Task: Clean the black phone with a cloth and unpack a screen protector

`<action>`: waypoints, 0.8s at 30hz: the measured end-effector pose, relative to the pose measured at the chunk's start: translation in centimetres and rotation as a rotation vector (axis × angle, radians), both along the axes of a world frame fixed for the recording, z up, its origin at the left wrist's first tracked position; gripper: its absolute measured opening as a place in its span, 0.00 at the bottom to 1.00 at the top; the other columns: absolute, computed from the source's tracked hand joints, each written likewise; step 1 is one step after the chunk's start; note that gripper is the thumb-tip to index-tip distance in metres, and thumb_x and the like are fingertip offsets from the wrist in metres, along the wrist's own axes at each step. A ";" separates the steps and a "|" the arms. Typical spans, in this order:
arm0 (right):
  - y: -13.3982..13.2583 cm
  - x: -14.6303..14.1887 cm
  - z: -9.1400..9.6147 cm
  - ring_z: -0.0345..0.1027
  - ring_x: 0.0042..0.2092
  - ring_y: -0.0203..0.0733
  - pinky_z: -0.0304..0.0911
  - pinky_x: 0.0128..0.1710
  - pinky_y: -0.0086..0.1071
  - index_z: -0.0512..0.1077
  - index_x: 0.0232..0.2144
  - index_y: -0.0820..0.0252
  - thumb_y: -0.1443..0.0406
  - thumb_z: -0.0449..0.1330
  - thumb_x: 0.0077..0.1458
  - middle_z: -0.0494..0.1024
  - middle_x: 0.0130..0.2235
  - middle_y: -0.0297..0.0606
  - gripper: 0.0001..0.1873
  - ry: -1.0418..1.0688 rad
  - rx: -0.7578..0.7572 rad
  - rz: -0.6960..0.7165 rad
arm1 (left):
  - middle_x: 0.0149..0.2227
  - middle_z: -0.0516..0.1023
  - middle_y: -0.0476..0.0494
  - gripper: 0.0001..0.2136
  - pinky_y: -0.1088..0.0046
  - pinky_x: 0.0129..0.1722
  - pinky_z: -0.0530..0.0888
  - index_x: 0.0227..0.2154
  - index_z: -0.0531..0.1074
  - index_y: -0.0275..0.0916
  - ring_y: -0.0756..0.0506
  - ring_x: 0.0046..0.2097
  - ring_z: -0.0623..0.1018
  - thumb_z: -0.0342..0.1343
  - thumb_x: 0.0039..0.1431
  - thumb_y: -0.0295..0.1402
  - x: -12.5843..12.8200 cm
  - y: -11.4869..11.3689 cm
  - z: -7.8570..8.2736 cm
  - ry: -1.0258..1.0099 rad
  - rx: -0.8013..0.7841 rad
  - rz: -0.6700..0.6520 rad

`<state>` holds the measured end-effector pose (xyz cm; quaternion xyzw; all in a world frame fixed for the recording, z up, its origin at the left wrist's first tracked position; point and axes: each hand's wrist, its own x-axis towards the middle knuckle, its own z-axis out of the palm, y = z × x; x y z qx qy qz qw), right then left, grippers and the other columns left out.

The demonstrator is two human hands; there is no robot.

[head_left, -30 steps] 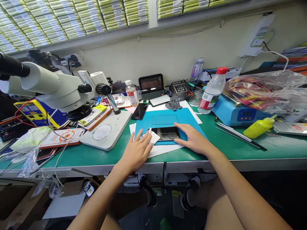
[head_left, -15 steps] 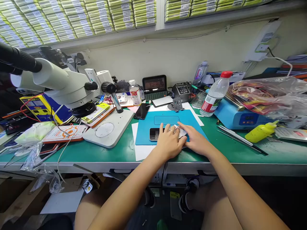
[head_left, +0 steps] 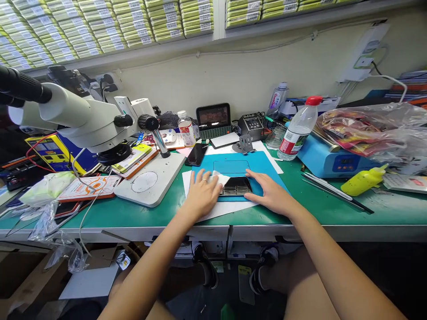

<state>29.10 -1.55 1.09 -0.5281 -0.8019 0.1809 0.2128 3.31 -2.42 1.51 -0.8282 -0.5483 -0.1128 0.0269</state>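
A black phone point(head_left: 237, 186) lies flat on a blue work mat point(head_left: 233, 166) on the green bench. My left hand point(head_left: 202, 194) presses a white wipe point(head_left: 219, 179) onto the phone's left end, fingers closed on the wipe. My right hand point(head_left: 271, 192) lies flat with fingers stretched, touching the phone's right end and holding it down. White paper point(head_left: 218, 209) sticks out from under the mat.
A white microscope point(head_left: 83, 122) with its round base plate point(head_left: 147, 182) stands to the left. A second dark phone point(head_left: 195, 154), a water bottle point(head_left: 296, 129), a blue heater box point(head_left: 330, 160), a yellow squeeze bottle point(head_left: 363, 180) and tweezers point(head_left: 336, 193) surround the mat.
My left hand slid the wipe from the phone's right part back to its left end, uncovering the screen. My right hand stayed at the phone's right end.
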 end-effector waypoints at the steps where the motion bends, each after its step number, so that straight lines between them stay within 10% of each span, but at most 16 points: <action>1: 0.0 0.0 0.0 0.59 0.64 0.61 0.62 0.59 0.56 0.52 0.68 0.46 0.45 0.57 0.56 0.68 0.63 0.44 0.41 -0.006 -0.006 -0.001 | 0.64 0.64 0.36 0.22 0.39 0.64 0.53 0.59 0.67 0.43 0.31 0.69 0.55 0.34 0.73 0.42 -1.2 -0.2 -0.2 -0.006 -0.018 0.010; 24: 0.4 0.3 -0.8 0.57 0.65 0.58 0.59 0.62 0.55 0.53 0.68 0.47 0.46 0.57 0.57 0.67 0.64 0.42 0.40 0.001 0.017 0.033 | 0.69 0.57 0.41 0.24 0.44 0.68 0.52 0.63 0.64 0.46 0.33 0.72 0.46 0.35 0.73 0.45 -5.1 -4.1 0.5 0.023 -0.106 -0.175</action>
